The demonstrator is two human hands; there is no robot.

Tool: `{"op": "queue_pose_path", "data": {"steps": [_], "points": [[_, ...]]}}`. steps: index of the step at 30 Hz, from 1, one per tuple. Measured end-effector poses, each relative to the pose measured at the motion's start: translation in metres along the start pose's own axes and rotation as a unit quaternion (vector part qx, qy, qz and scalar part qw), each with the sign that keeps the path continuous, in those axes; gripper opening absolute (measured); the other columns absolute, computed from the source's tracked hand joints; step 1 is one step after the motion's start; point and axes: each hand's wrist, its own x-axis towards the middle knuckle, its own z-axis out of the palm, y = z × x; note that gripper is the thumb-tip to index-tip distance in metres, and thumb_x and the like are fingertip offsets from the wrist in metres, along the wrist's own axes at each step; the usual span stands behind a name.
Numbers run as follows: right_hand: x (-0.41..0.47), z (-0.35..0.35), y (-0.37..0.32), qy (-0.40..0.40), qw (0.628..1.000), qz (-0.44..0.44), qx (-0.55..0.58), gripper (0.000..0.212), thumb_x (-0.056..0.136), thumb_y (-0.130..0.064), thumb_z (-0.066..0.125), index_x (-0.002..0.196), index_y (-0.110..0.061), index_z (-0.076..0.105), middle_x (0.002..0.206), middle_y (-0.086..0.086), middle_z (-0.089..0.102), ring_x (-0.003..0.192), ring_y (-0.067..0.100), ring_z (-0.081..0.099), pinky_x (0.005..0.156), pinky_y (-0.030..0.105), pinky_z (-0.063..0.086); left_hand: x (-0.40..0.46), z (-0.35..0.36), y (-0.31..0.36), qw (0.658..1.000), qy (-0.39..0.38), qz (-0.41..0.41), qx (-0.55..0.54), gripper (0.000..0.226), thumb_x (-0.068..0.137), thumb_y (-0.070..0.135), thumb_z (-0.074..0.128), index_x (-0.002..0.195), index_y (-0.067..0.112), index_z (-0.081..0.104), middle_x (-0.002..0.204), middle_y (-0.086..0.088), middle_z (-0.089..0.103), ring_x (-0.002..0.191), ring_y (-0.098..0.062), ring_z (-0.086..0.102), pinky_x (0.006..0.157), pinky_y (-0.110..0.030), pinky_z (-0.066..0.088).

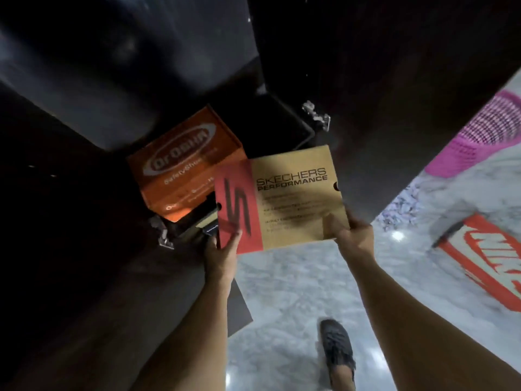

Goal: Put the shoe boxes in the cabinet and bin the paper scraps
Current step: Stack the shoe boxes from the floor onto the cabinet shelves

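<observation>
A tan and red Skechers shoe box (293,198) is held flat in front of me. My left hand (222,249) grips its red end and my right hand (352,232) grips its near right corner. Just behind it an orange safety-shoe box (183,159) sits inside the dark open cabinet (276,119). An orange and white Nike box (487,258) lies on the marble floor at the right. Small paper scraps (403,204) are scattered on the floor beside it.
A pink mesh basket (485,136) stands on the floor at the upper right. The dark cabinet doors and panels (84,193) fill the left and top of the view. My grey shoe (338,354) is on the floor below.
</observation>
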Motion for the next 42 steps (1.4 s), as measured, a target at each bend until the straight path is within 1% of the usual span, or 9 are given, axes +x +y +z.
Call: {"op": "queue_pose_path", "data": {"steps": [7, 10, 14, 20, 24, 26, 31, 34, 42], "points": [[0.077, 0.102, -0.131, -0.082, 0.995, -0.063, -0.015, 0.048, 0.071, -0.041, 0.088, 0.114, -0.026, 0.072, 0.100, -0.009, 0.078, 0.093, 0.014, 0.075, 0.086, 0.042, 0.063, 0.043, -0.003, 0.095, 0.971, 0.210, 0.115, -0.027, 0.051, 0.089, 0.045, 0.072, 0.118, 0.003, 0.065, 0.107, -0.015, 0.073, 0.090, -0.022, 0.064, 0.073, -0.023, 0.040], [0.102, 0.148, -0.157, -0.096, 0.992, -0.078, -0.003, 0.058, 0.066, -0.045, 0.090, 0.113, -0.025, 0.062, 0.103, -0.006, 0.076, 0.095, 0.015, 0.074, 0.085, 0.044, 0.062, 0.073, -0.019, 0.113, 0.956, 0.266, 0.126, -0.011, 0.067, 0.082, 0.063, 0.062, 0.121, 0.010, 0.065, 0.109, -0.011, 0.075, 0.097, -0.028, 0.069, 0.081, -0.033, 0.051], [0.116, 0.206, -0.171, -0.211, 0.974, -0.073, -0.028, 0.050, 0.081, -0.023, 0.084, 0.124, -0.026, 0.059, 0.108, -0.008, 0.070, 0.101, 0.015, 0.069, 0.091, 0.040, 0.060, 0.105, -0.043, 0.121, 0.948, 0.297, 0.097, -0.057, 0.057, 0.089, 0.046, 0.072, 0.131, 0.011, 0.058, 0.115, -0.003, 0.070, 0.103, -0.019, 0.066, 0.087, -0.025, 0.045], [0.121, 0.255, -0.158, -0.248, 0.958, -0.097, -0.110, 0.064, 0.078, -0.045, 0.085, 0.135, -0.032, 0.058, 0.097, -0.017, 0.062, 0.102, 0.027, 0.068, 0.088, 0.049, 0.060, 0.137, -0.059, 0.093, 0.957, 0.265, 0.106, -0.042, 0.101, 0.080, 0.050, 0.080, 0.157, 0.018, 0.022, 0.144, -0.004, 0.056, 0.132, -0.020, 0.053, 0.115, -0.036, 0.040], [0.120, 0.270, -0.155, -0.227, 0.959, -0.125, -0.115, 0.083, 0.064, -0.066, 0.079, 0.135, -0.029, 0.057, 0.108, -0.003, 0.070, 0.097, 0.028, 0.072, 0.080, 0.049, 0.062, 0.157, -0.064, 0.098, 0.955, 0.285, -0.001, -0.082, 0.122, 0.059, 0.081, 0.076, 0.154, 0.021, 0.028, 0.142, -0.003, 0.057, 0.131, -0.026, 0.055, 0.110, -0.043, 0.046], [0.117, 0.276, -0.160, -0.211, 0.961, -0.124, -0.127, 0.078, 0.072, -0.058, 0.082, 0.134, -0.022, 0.051, 0.112, 0.002, 0.068, 0.098, 0.025, 0.069, 0.084, 0.046, 0.061, 0.164, -0.065, 0.104, 0.948, 0.288, -0.056, -0.120, 0.131, 0.044, 0.092, 0.071, 0.146, 0.018, 0.035, 0.132, -0.002, 0.059, 0.120, -0.028, 0.059, 0.101, -0.046, 0.053], [0.109, 0.293, -0.173, -0.206, 0.960, -0.089, -0.165, 0.060, 0.092, -0.037, 0.074, 0.132, -0.014, 0.038, 0.113, 0.010, 0.060, 0.091, 0.022, 0.059, 0.078, 0.032, 0.046, 0.175, -0.059, 0.117, 0.944, 0.260, -0.048, -0.199, 0.062, 0.073, 0.071, 0.073, 0.096, 0.015, 0.058, 0.091, 0.001, 0.066, 0.080, -0.016, 0.067, 0.077, -0.036, 0.060], [0.097, 0.300, -0.187, -0.224, 0.949, -0.094, -0.200, 0.059, 0.095, -0.041, 0.069, 0.136, -0.015, 0.035, 0.118, 0.012, 0.064, 0.100, 0.029, 0.065, 0.083, 0.039, 0.051, 0.175, -0.057, 0.120, 0.944, 0.240, -0.012, -0.224, 0.036, 0.086, 0.057, 0.071, 0.081, 0.024, 0.057, 0.081, 0.004, 0.065, 0.083, -0.015, 0.069, 0.076, -0.036, 0.059], [0.070, 0.230, -0.165, -0.226, 0.941, -0.071, -0.242, 0.072, 0.106, -0.039, 0.048, 0.163, -0.029, 0.004, 0.148, 0.019, 0.053, 0.132, 0.040, 0.054, 0.106, 0.047, 0.044, 0.135, -0.024, 0.117, 0.995, 0.102, 0.017, 0.011, 0.047, 0.090, 0.050, 0.069, 0.118, 0.012, 0.064, 0.124, -0.007, 0.066, 0.114, -0.028, 0.063, 0.099, -0.050, 0.055]]}}
